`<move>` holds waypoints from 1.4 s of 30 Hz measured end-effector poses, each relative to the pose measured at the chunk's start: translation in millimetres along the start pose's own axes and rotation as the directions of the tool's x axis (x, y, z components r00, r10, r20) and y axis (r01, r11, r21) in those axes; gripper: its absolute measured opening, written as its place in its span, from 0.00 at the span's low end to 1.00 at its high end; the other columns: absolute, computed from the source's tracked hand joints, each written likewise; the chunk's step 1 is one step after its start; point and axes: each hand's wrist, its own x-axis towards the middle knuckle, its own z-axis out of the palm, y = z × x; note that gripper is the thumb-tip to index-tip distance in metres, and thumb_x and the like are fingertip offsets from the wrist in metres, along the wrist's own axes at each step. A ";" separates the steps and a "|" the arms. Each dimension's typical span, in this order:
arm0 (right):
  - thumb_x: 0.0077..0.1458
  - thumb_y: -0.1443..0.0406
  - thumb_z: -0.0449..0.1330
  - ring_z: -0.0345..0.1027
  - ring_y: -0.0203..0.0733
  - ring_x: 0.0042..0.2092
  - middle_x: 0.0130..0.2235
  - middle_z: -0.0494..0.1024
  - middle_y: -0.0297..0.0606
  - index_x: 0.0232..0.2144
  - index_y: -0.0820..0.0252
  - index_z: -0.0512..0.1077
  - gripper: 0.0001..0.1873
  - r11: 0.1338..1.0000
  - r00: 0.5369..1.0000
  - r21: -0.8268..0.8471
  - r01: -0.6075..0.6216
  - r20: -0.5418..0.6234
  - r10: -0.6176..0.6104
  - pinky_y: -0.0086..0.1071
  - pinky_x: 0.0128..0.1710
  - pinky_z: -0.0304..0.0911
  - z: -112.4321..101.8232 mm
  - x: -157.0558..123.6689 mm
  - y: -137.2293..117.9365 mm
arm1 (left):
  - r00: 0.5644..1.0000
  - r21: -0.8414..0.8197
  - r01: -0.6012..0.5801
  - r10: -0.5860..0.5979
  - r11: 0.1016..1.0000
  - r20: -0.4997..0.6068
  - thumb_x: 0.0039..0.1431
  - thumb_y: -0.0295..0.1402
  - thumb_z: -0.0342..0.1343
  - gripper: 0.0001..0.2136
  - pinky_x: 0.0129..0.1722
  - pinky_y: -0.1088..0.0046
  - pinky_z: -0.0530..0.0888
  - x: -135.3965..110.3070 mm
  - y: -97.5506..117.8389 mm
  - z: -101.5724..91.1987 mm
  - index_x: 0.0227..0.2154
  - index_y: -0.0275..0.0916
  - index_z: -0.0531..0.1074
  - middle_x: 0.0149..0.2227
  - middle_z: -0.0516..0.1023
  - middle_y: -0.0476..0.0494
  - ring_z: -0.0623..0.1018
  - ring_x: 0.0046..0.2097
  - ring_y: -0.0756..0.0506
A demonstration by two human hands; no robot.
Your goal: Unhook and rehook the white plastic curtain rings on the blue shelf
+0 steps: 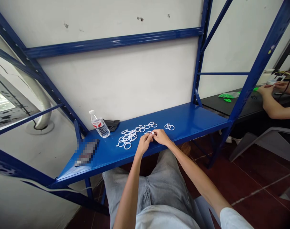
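My left hand (144,143) and my right hand (161,137) meet at the front edge of the blue shelf, fingertips pinched together. Between them is a white ring (153,133), of which only a small round end with a dark centre shows; my fingers cover most of it. Just left of my hands lies a loose heap of white rings (127,145), each thin and round, some with a small eyelet. A few more spread behind my fingers. Off to the right, a separate pair of white rings (170,127) lies overlapping.
On the blue shelf (192,122) stand a water bottle (100,125) and, behind it, a black pouch (113,124). A blurred dark object (87,153) lies at the left. Blue posts frame both sides. Another person's hands (266,90) work at a black table with green pieces (227,96).
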 end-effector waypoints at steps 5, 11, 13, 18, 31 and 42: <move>0.59 0.73 0.57 0.74 0.39 0.31 0.29 0.83 0.35 0.26 0.57 0.80 0.14 0.999 0.999 -0.043 -0.002 0.041 0.004 0.28 0.33 0.59 -3.6 0.4 -3.7 | 1.000 0.002 0.014 -0.014 1.000 0.009 0.69 0.51 0.51 0.23 0.41 0.70 0.70 0.8 0.4 -0.2 0.25 0.40 0.73 0.29 0.77 0.46 0.74 0.34 0.45; 0.59 0.71 0.57 0.71 0.38 0.28 0.26 0.81 0.34 0.23 0.58 0.78 0.15 0.999 0.998 -0.018 -0.028 0.057 0.029 0.28 0.31 0.56 -3.5 0.9 -5.4 | 1.000 0.006 0.018 -0.018 1.000 0.003 0.69 0.49 0.51 0.22 0.42 0.69 0.70 1.4 -0.2 -2.3 0.24 0.40 0.72 0.29 0.77 0.46 0.75 0.35 0.45; 0.59 0.71 0.57 0.71 0.37 0.28 0.25 0.80 0.33 0.22 0.58 0.78 0.16 0.999 0.997 -0.004 -0.041 0.060 0.041 0.28 0.30 0.55 -2.3 1.5 -4.2 | 1.000 -0.004 0.016 -0.016 1.000 0.006 0.69 0.48 0.52 0.21 0.43 0.68 0.71 1.8 -1.0 -3.0 0.24 0.40 0.73 0.29 0.78 0.45 0.75 0.35 0.45; 0.60 0.70 0.55 0.74 0.38 0.31 0.27 0.82 0.33 0.24 0.58 0.78 0.16 0.996 0.995 0.071 -0.046 0.087 0.040 0.28 0.32 0.58 0.7 3.8 0.2 | 1.000 -0.028 0.014 -0.014 1.000 0.026 0.68 0.49 0.52 0.22 0.43 0.68 0.72 3.6 -2.9 -4.4 0.24 0.40 0.73 0.29 0.77 0.45 0.76 0.35 0.44; 0.71 0.64 0.56 0.75 0.41 0.34 0.32 0.83 0.38 0.33 0.58 0.77 0.14 0.990 0.997 -0.126 0.068 -0.035 -0.073 0.28 0.35 0.57 2.8 -3.8 -10.0 | 0.995 -0.196 0.103 -0.102 0.975 0.015 0.69 0.50 0.53 0.19 0.38 0.69 0.72 0.6 -4.0 -10.8 0.30 0.40 0.72 0.27 0.78 0.46 0.76 0.31 0.46; 0.70 0.69 0.51 0.81 0.43 0.36 0.34 0.85 0.39 0.38 0.58 0.78 0.15 1.000 1.000 0.023 0.009 -0.025 -0.009 0.28 0.39 0.66 7.2 -0.1 -4.8 | 0.998 -0.176 0.047 -0.039 0.983 0.054 0.67 0.53 0.54 0.22 0.40 0.68 0.72 0.6 -1.9 -11.8 0.26 0.40 0.72 0.26 0.77 0.45 0.74 0.32 0.46</move>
